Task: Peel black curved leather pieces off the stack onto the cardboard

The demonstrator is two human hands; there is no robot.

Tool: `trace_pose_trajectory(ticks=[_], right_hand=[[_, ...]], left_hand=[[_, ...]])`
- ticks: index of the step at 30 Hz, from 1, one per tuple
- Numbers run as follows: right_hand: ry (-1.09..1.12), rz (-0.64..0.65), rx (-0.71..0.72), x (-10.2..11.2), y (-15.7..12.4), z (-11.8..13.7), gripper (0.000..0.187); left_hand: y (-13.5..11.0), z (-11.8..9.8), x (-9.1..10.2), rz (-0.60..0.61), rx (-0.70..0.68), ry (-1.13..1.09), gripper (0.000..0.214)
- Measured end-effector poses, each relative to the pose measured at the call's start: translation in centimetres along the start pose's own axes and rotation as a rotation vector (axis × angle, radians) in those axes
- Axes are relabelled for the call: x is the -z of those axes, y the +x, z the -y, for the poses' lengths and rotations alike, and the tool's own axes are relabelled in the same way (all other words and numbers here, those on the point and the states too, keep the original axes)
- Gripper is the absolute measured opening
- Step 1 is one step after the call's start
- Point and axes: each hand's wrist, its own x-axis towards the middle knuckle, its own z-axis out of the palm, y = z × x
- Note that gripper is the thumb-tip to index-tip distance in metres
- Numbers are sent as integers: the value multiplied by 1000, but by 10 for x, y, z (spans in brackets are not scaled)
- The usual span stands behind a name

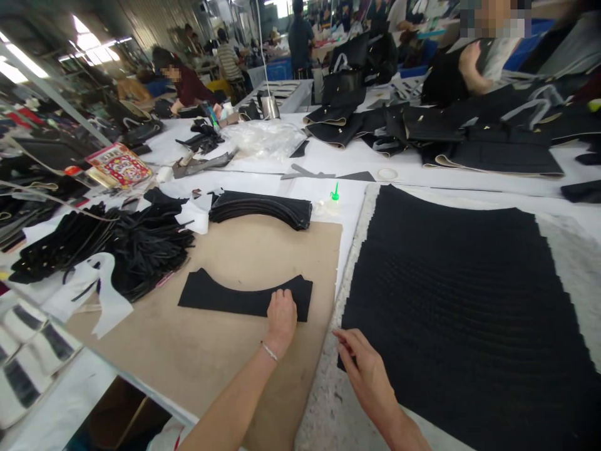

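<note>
On the brown board (225, 369) lies a single black fabric piece (220, 299) with a curved upper edge. My left hand (282, 316) is on its right end, fingers bent and close together, tips down at the piece; their grip is partly hidden. My right hand (364, 366) is just left of a broad spread of overlapping black pieces (451, 275), staggered in thin steps. Its thumb and forefinger are pinched near that spread's lower left edge; what is between them, if anything, is too small to make out.
A stack of curved black pieces (263, 208) lies at the board's far edge. Left are bundled black strips (145, 244) and white paper scraps (109, 294). A small green-tipped bottle (335, 193) stands behind. Farther back are black bag parts (493, 147), a metal jug (269, 105) and several people.
</note>
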Motion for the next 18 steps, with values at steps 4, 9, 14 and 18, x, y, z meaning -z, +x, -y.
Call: trace_pose_trajectory(ticks=[4, 9, 14, 18], right_hand=[[-6, -13, 33, -15, 30, 6, 27], [-39, -28, 43, -31, 51, 3, 27], [-105, -13, 46, -40, 65, 3, 28], [-166, 43, 100, -54, 84, 15, 32]], left_hand=[[1, 0, 4, 3, -5, -47, 19], [7, 3, 9, 70, 8, -166, 12], [23, 20, 14, 128, 131, -344, 22], [35, 41, 13, 197, 299, -546, 14]])
